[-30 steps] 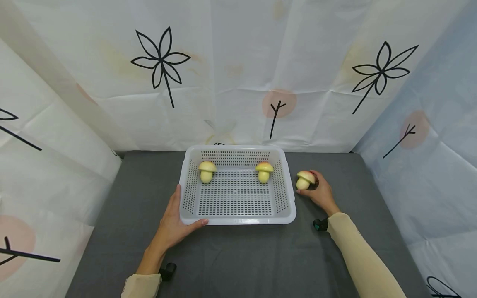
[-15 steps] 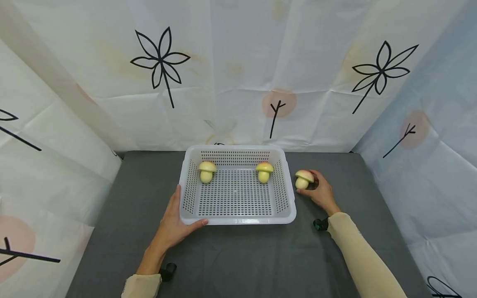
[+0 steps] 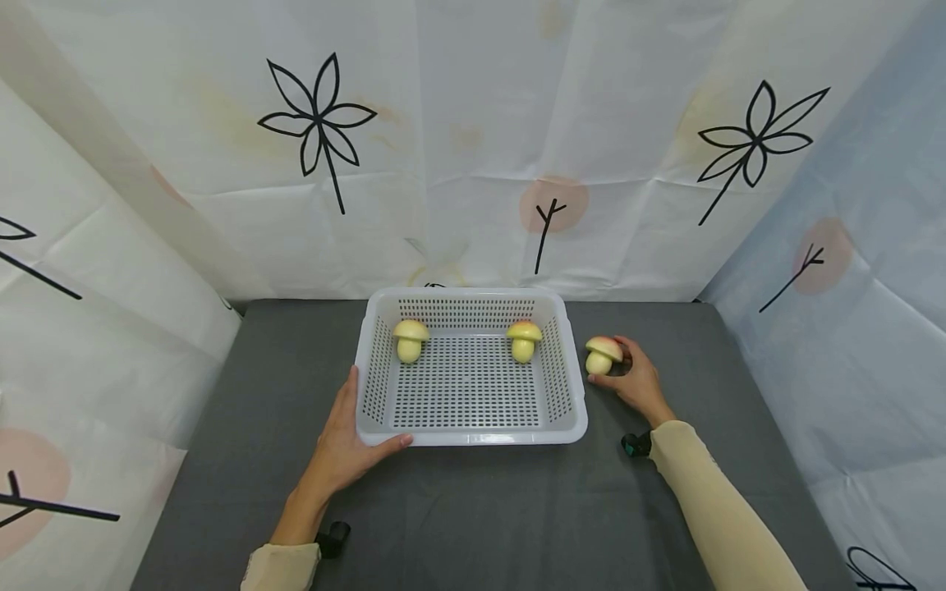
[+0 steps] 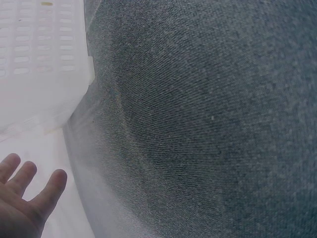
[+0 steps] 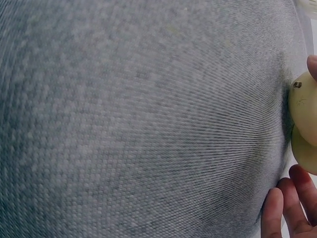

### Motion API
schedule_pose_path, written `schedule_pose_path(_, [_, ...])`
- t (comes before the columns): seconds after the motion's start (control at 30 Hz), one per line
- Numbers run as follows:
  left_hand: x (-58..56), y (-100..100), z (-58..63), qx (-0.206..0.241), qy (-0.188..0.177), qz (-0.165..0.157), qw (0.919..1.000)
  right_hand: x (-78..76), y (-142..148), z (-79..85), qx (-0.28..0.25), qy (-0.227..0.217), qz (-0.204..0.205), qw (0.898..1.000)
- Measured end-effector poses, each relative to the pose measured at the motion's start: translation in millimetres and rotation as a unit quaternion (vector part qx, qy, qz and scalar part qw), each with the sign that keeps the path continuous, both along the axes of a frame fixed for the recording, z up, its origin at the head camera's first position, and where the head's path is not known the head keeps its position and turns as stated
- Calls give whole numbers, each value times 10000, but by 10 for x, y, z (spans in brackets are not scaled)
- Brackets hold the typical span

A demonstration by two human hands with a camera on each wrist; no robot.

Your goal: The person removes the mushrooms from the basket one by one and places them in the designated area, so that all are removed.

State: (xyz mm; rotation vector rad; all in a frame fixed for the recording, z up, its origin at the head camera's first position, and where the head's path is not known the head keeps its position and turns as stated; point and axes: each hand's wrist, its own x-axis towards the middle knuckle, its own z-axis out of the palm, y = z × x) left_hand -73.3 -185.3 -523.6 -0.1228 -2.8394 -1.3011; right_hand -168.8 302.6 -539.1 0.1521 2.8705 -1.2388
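A white perforated plastic basket (image 3: 473, 438) stands on the grey cloth, and two yellow toy mushrooms lie in it, one on the left (image 3: 410, 340) and one on the right (image 3: 524, 340). My left hand (image 3: 347, 447) spans the basket's front left corner, thumb along the front rim and fingers against the left side; the left wrist view shows these fingers (image 4: 53, 191) straight and spread. Just right of the basket, my right hand (image 3: 636, 382) pinches a third toy mushroom (image 3: 602, 355) with a reddish cap between thumb and fingers. Part of it is cut off in the right wrist view.
Grey cloth covers the table (image 3: 473, 517). White sheets printed with black plant drawings enclose its back (image 3: 473, 148) and both sides. The basket's right wall (image 3: 572, 377) stands close beside the held mushroom.
The mushroom in my right hand has shifted slightly left toward the basket and tilted a little more upright, then stayed still. My left hand and the basket have not moved.
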Motion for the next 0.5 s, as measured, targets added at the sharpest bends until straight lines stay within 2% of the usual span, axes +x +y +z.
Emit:
schedule_pose_path(0.27, [7, 8, -2, 7, 26, 17, 10000, -5, 14, 62, 4, 5, -21, 10000])
schedule_pose_path(0.5, [8, 11, 7, -23, -43, 26, 10000, 7, 32, 236, 178, 67, -31, 9998])
